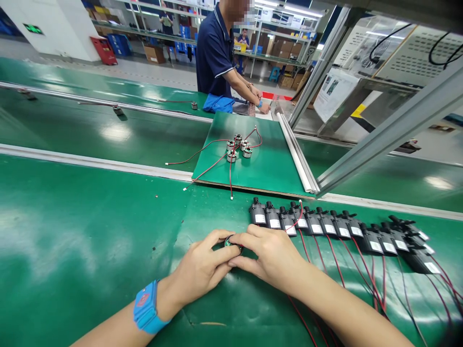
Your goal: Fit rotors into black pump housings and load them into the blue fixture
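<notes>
Near the front middle of the bench, both hands meet around a small round black part with a green circuit board (228, 242). My left hand (205, 258) grips it from the left with curled fingers, and a blue band circles that wrist. From the other side, the fingers of my right hand (267, 250) close on the same part, covering most of it. To the right stands a row of black pump-like housings (314, 225) with white labels and red wires. Several small round metal motor parts (232, 155) with red leads lie on a raised green board (253, 176) ahead.
A metal upright frame (376, 140) slants over the right side. White tubes (294, 154) edge the board. Across the line, a co-worker (215, 58) handles something at a far table. Single motor parts (117, 110) sit on the green conveyor (65, 120) at left.
</notes>
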`<state>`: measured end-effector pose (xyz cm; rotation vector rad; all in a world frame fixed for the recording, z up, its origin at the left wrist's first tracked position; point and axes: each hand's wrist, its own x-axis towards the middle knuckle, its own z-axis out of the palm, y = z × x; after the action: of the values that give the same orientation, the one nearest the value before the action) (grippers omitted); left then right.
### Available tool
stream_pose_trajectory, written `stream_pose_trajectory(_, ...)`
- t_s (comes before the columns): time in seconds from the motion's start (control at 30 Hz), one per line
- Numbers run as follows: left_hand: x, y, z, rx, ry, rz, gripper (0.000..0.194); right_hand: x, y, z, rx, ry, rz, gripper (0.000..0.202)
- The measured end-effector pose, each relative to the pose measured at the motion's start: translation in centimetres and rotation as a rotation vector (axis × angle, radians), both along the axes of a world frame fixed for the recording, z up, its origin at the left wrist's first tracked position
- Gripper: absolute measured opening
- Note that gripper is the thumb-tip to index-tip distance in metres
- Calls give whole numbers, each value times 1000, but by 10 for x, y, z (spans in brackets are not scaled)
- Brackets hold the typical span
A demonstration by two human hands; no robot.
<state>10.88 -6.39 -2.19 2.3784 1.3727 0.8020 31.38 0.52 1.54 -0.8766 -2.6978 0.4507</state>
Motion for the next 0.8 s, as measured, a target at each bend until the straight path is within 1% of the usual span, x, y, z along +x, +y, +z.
stream_pose_trajectory(0.1,-2,-2,-3,82,22,-3,19,1,-2,0,44,-5,30,32)
stream_pose_trajectory(0.2,-3,-4,-4,167,21,6,22,-1,-6,-2,163,10,38,33)
stream_pose_trajectory(0.27,-1,-2,-2,132,25,18,21,-5,-8,-5,244,5,36,35)
stream_pose_trajectory(0.37,6,5,5,-33,18,24,18,-2,-8,-2,347,-70,-7,34)
stream_pose_trajectory(0.43,8,10,8,-118,-33,41,18,10,-10,6,441,-131,-63,30)
stream_pose_trajectory(0.47,8,12,9,-139,-61,71,18,20,-13,11,495,-153,-89,28)
stream_pose_trajectory(0.53,3,17,11,-178,-95,149,21,48,-23,21,577,-176,-138,28)
stream_pose_trajectory(0.57,0,20,11,-205,-100,182,27,63,-29,25,591,-184,-156,30)
stream_pose_trajectory(0.63,-9,27,12,-284,-98,214,44,95,-44,26,529,-195,-153,34)
stream_pose_trajectory(0.67,-12,31,12,-316,-90,219,49,109,-51,22,457,-202,-135,36)
stream_pose_trajectory(0.7,-15,35,12,-325,-73,217,51,121,-59,16,369,-206,-108,37)
stream_pose_trajectory(0.73,-17,39,13,-307,-43,219,48,130,-66,8,274,-205,-70,39)
stream_pose_trajectory(0.8,-16,48,11,-201,47,245,34,143,-79,-13,121,-181,-12,41)
